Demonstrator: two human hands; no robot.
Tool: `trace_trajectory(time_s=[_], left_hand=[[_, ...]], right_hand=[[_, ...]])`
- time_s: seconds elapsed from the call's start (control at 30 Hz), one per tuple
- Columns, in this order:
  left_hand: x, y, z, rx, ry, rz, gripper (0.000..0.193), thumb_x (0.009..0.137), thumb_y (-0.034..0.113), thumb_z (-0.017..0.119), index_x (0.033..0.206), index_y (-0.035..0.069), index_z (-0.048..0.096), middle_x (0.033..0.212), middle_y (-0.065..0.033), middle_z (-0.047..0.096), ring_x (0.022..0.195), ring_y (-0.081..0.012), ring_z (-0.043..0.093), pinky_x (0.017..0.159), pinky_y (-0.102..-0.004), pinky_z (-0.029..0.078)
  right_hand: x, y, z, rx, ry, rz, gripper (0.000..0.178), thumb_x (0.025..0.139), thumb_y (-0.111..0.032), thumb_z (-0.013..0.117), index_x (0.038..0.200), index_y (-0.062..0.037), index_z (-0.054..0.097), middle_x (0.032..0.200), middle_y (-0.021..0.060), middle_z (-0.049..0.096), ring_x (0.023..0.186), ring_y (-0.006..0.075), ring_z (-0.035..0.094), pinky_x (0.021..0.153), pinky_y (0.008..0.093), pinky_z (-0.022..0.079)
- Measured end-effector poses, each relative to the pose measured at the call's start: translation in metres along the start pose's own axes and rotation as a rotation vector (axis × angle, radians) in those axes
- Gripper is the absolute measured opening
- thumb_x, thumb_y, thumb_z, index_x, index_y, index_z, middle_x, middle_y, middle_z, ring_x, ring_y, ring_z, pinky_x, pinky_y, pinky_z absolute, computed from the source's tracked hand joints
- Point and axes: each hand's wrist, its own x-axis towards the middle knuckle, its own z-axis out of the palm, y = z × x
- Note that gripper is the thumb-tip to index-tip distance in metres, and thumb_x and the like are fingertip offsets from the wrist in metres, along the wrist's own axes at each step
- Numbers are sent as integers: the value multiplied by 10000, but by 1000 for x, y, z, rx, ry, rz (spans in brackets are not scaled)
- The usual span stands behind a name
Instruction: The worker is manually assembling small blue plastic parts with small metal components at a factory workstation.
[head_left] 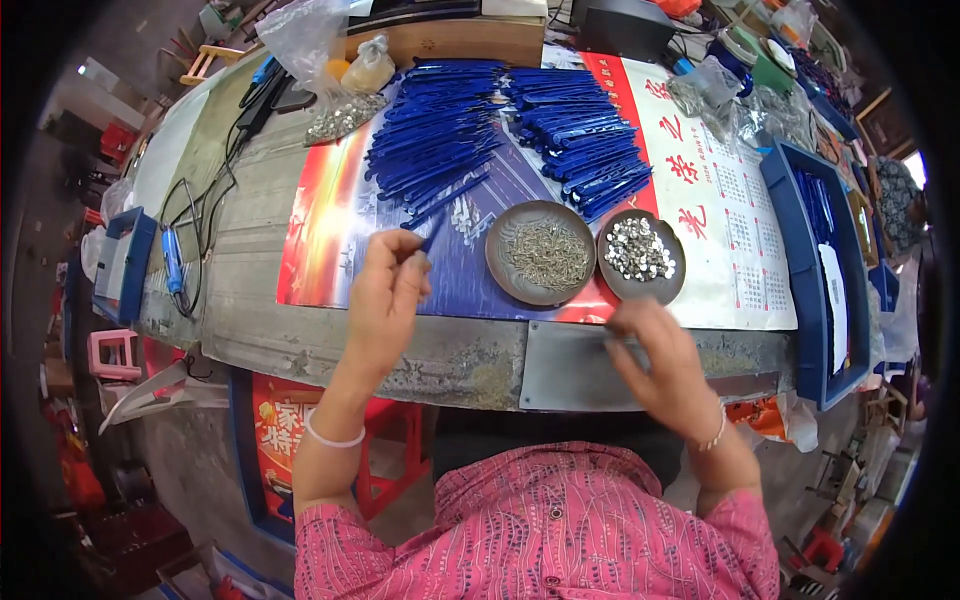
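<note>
My left hand [385, 300] is closed at the near edge of the blue heap, its thumb and forefinger pinching the end of a long thin blue piece [430, 238]. Two bundles of such slim, shiny blue pieces, a left one [430, 125] and a right one [580, 135], lie beyond it. A round dark dish [497, 275] holds many small thin metal pins [548, 257]. Beside it, a smaller dark dish [680, 262] contains small silvery round pieces [640, 250]. Just short of that dish is my right hand [660, 365], its fingers smeared by motion, so their grip is unclear.
A printed poster sheet [745, 300] covers the grey table [265, 335]. Clear bags [340, 115] of small parts stand at the back left. A corded blue tool [173, 260] lies at the left, and a blue crate [780, 200] stands at the right edge.
</note>
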Motion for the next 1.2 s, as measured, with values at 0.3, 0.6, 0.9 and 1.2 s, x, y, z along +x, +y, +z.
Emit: trace_trajectory(time_s=[0.3,0.6,0.9,1.2], left_hand=[[63,-39,26,526,-201,258,269,864,199,558,1029,-10,600,957,-203,625,902,-371,595,776,-433,472],[83,-40,19,610,-86,410,258,839,167,579,1036,1,593,916,-196,623,890,-375,593,763,-449,470],[-17,8,8,20,-187,80,270,931,107,514,1177,2,476,748,-1,537,641,-52,482,566,-210,410],[-93,12,25,-369,-240,-232,225,948,132,524,1121,-9,553,728,-11,572,587,-36,501,537,-162,408]], right_hand=[[90,15,25,-455,-242,-263,161,804,-104,596,924,-25,524,897,130,530,869,315,524,774,395,388],[107,24,49,-594,-283,-287,157,779,-115,618,882,-62,512,865,103,525,868,274,537,751,382,378],[105,32,45,-571,-285,-277,100,780,-81,594,828,-62,507,807,105,546,792,283,543,720,390,374],[104,30,31,1,-135,-66,142,865,-116,572,860,2,493,752,126,528,713,258,538,646,349,429]])
